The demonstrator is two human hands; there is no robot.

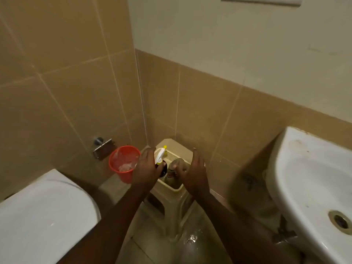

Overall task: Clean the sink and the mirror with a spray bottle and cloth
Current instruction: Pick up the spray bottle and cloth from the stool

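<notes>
- Head view, bathroom corner: both arms stretched forward and down over a cream plastic stool standing against the tiled wall, between toilet and sink.
- Left hand — fingers curled round the dark body of the spray bottle, white-and-yellow trigger head showing just above the knuckles; bottle apparently at or just above the stool top, contact with the top not resolvable.
- Right hand — thumb and forefinger closed on the grey-green cloth, remaining fingers extended upward; cloth bunched on the stool top, just beside the bottle.
- Sink at right edge, white basin with dull smears near the rim and a metal drain; well apart from both hands, untouched at this point.
- Mirror not in view; only a pale strip at the top edge of the wall, identity unclear.
- Red waste bin on the floor just left of the stool, toilet lid at lower left, metal paper holder on the tiles; wet patch glinting on the floor below the stool.
- Step in hand, by judgement: collection of tools — earliest stage of the task, no cleaning yet begun.
- Next move, by judgement: lift of bottle and cloth clear of the stool rim, turn to the right toward the basin, nozzle aimed away from the body before any squeeze.
- Point of care: loose pinch on the cloth, liable to slip during the turn over a wet floor.
</notes>
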